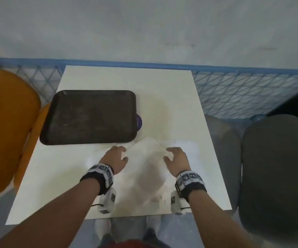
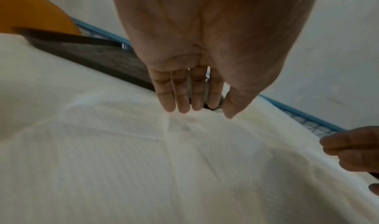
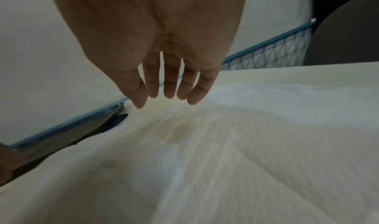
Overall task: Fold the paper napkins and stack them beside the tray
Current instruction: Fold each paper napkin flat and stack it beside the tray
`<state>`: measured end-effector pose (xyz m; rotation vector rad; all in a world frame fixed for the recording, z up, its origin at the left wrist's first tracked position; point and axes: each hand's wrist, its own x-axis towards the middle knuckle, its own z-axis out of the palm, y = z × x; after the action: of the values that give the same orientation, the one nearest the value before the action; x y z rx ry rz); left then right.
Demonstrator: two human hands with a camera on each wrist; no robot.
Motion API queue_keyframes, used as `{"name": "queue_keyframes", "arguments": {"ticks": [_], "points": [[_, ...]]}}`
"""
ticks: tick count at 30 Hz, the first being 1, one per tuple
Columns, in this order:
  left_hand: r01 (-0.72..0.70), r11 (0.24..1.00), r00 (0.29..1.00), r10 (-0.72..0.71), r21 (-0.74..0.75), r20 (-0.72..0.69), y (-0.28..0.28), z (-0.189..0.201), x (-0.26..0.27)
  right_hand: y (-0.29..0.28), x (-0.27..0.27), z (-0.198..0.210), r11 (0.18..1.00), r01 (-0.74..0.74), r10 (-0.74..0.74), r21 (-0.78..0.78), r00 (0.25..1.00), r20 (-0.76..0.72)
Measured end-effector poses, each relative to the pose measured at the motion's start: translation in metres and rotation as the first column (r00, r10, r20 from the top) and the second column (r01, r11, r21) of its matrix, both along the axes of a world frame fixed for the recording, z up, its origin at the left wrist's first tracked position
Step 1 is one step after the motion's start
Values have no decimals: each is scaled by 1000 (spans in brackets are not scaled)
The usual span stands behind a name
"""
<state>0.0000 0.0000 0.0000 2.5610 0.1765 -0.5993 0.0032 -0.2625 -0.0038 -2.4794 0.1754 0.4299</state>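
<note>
Both hands, left (image 1: 115, 158) and right (image 1: 177, 159), hover open and empty over the napkin (image 1: 147, 158) spread on the bench (image 1: 171, 97) just beside the tray (image 1: 89, 117); careless pinching could tear or skew the thin paper.

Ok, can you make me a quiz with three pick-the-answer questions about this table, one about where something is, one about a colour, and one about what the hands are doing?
1. Where is the tray?
A. beyond the left hand
B. on the grey chair
C. on the floor

2. What colour is the chair on the left?
A. green
B. orange
C. pink

3. How are both hands' fingers?
A. made into fists
B. gripping the tray
C. straight, over the white napkin

Answers: 1 A, the tray lies on the table past that hand. 2 B, its seat is orange. 3 C, the wrist views show the left hand's fingers and the right hand with fingers extended.
</note>
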Motion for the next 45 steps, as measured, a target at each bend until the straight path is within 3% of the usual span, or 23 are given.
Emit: {"name": "queue_keyframes", "arguments": {"ticks": [4, 9, 13, 16, 19, 22, 25, 28, 31, 35, 39, 40, 42, 45], "points": [[-47, 998, 998, 48, 31, -42, -20, -10, 19, 1, 15, -6, 997, 8, -22, -77, 984, -176], [-78, 996, 997, 79, 34, -16, -35, -11, 26, -5, 15, -13, 999, 41, -47, -35, 976, -213], [-89, 996, 995, 88, 29, 39, -32, -5, 29, -7, 14, -13, 987, 156, -149, 41, 979, -138], [-62, 996, 998, 61, 63, 18, -21, -1, 31, -5, 13, -9, 985, 161, -158, 63, 986, -44], [-33, 999, 999, 33, 17, -1, -8, -1, 34, -1, 13, 4, 988, 74, -79, 139, 996, 34], [-21, 988, 996, 34, -155, 84, -5, 16, 37, 4, 16, 29, 976, -101, 79, 195, 990, 117], [53, 924, 998, -33, -378, 59, -2, 40, 44, 7, 22, 61, 949, -182, 138, 260, 974, 177], [148, 870, 988, -106, -470, 115, 3, 60, 46, 2, 31, 91, 937, -157, 77, 313, 965, 253], [24, 746, 995, 46, -666, 87, 4, 72, 43, -10, 39, 115, 919, -72, -53, 388, 952, 303], [-121, 532, 976, 216, -838, -4, 2, 88, 36, -18, 31, 110, 796, 38, -94, 604, 994, 61], [-251, 428, 926, 368, -868, -87, 10, 93, 26, 2, 16, 92, 747, 138, -152, 650, 988, -34], [-292, 416, 926, 350, -861, -145, 14, 91, 22, 7, 14, 91, 725, 163, -194, 670, 980, -29], [-325, 462, 942, 237, -825, -238, 20, 87, 12, 14, 14, 92, 684, 187, -252, 705, 968, -12], [-304, 484, 951, 201, -820, -234, 27, 82, 1, 20, 14, 94, 677, 203, -265, 708, 964, -24]]}}
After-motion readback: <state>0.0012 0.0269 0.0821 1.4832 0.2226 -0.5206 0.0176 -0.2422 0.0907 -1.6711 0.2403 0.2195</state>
